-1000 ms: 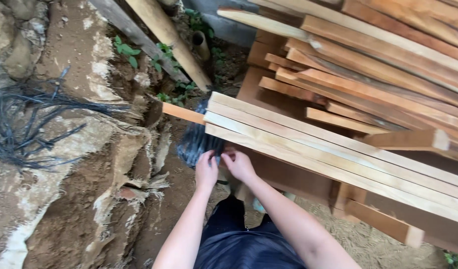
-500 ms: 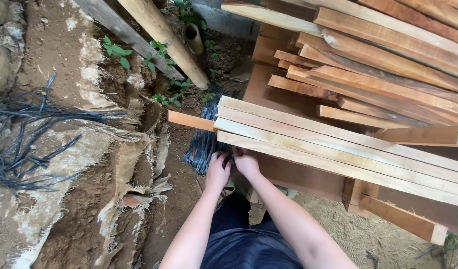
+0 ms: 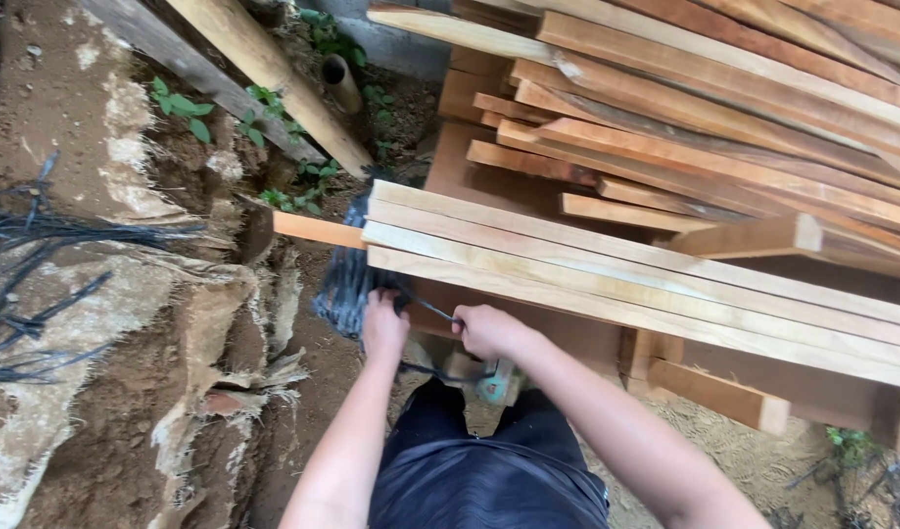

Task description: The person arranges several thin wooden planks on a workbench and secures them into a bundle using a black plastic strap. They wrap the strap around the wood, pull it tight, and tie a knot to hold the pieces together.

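**A:** Looking at this one, the left hand (image 3: 383,325) is closed around a bundle of thin dark wires (image 3: 344,284) hanging just under the end of the pale plank stack (image 3: 616,269). The right hand (image 3: 487,331) is fisted too, pinching a single strand (image 3: 432,311) that runs between the two hands. The bundle sits right at the corner where the planks overhang the dirt bank (image 3: 107,372).

**B:** Yeah, my worry is those plank ends. They stick out directly over both hands, so I'd guess a hard tug upward could scrape knuckles on the sawn edges, or nudge the top board if the wire catches it.

**A:** Also the strand itself. Thin wire pulled taut through a bare fist can probably cut or slip. And there's another loose tangle of dark wires (image 3: 29,284) off on the bank, well apart, so nothing to snag there.

**B:** Footing looks sketchy as well, with torn burlap (image 3: 225,333) on the sloped soil just beside the legs.
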